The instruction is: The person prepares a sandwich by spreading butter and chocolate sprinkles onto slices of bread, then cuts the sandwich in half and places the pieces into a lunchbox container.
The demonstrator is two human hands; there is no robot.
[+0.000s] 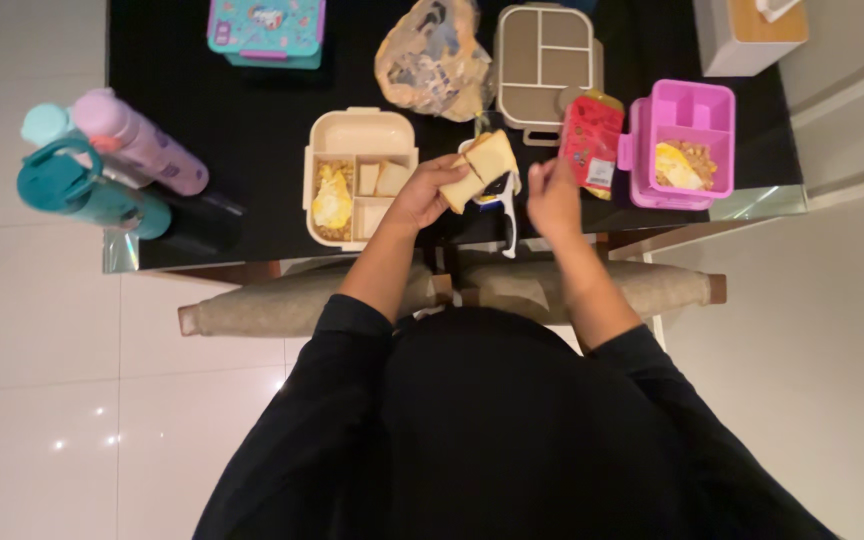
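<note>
Sandwich (482,168) gripped in left hand (430,190), right hand (553,196) beside

Sandwich (482,168) between two lunch boxes (360,135) (687,110); bottles (112,160) far left.

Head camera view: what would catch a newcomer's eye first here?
The left hand holds up a bread sandwich at the centre of the black table, with the right hand empty beside it. Around them sit a cream lunchbox with egg, a pink lunchbox at right, and pastel bottles at left.
</note>
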